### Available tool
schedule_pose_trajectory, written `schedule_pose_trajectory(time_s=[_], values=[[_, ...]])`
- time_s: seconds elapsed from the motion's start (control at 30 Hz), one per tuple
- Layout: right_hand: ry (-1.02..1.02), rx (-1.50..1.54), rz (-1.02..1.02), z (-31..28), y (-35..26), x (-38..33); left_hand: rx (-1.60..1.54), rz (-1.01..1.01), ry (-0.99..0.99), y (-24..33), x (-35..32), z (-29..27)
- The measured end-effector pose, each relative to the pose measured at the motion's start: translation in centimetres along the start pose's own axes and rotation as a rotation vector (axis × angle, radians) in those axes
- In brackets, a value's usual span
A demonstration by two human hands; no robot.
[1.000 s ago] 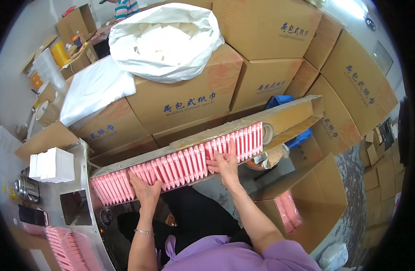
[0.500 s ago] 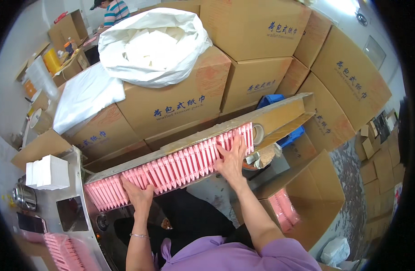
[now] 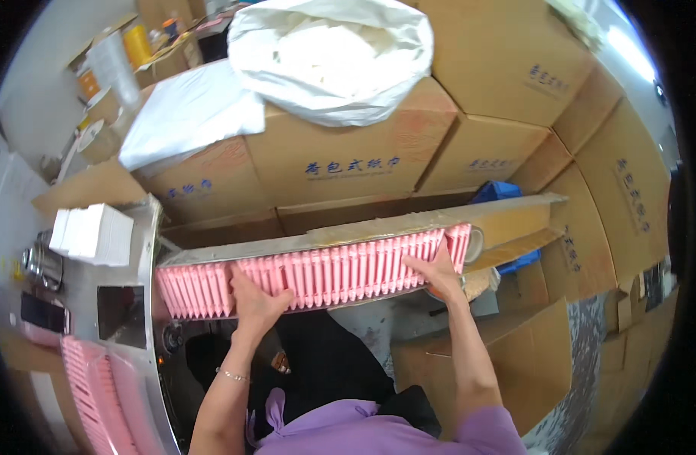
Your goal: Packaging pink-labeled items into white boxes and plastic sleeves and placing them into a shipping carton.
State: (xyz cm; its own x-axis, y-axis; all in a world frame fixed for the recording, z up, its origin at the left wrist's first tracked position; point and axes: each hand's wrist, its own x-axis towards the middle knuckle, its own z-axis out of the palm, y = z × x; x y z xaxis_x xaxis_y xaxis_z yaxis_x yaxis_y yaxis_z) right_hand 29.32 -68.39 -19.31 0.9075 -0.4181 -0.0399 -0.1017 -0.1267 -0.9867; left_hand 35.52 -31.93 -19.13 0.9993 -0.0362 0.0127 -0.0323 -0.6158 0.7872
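A long row of thin pink tissue packs (image 3: 348, 271) stands on edge, side by side, in a narrow metal-edged trough (image 3: 287, 246). Toward the row's left part, my left hand (image 3: 258, 302) has its fingers dug in among the packs and its thumb pressed on their front. My right hand (image 3: 441, 277) grips near the right end, fingertips sunk between packs and thumb to the left. A few packs stand beyond it, beside a roll of tape (image 3: 475, 246). The fingertips of both hands are partly hidden by the packs.
Large cardboard cartons (image 3: 348, 167) wall the far side, with an open white sack (image 3: 329, 64) on top. At left, a stack of white folded tissues (image 3: 98, 235) sits on a metal table; wrapped pink packs (image 3: 98, 394) lie below it. An open carton (image 3: 507, 364) stands at lower right.
My view has turned, so the trough looks more level. My right hand's spread fingers have drawn in between packs near the right end. My left hand stays on the row's left part.
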Motion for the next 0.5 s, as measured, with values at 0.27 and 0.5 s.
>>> schedule_pose_trajectory(time_s=[0.27, 0.5], values=[[0.017, -0.209, 0.002, 3.3, -0.1, -0.6, 0.125, -0.057, 0.009, 1.6, -0.5, 1.2], [-0.004, -0.052, -0.016, 3.1, -0.2, -1.2, 0.091, -0.010, 0.092, 1.7, -0.8, 1.8]])
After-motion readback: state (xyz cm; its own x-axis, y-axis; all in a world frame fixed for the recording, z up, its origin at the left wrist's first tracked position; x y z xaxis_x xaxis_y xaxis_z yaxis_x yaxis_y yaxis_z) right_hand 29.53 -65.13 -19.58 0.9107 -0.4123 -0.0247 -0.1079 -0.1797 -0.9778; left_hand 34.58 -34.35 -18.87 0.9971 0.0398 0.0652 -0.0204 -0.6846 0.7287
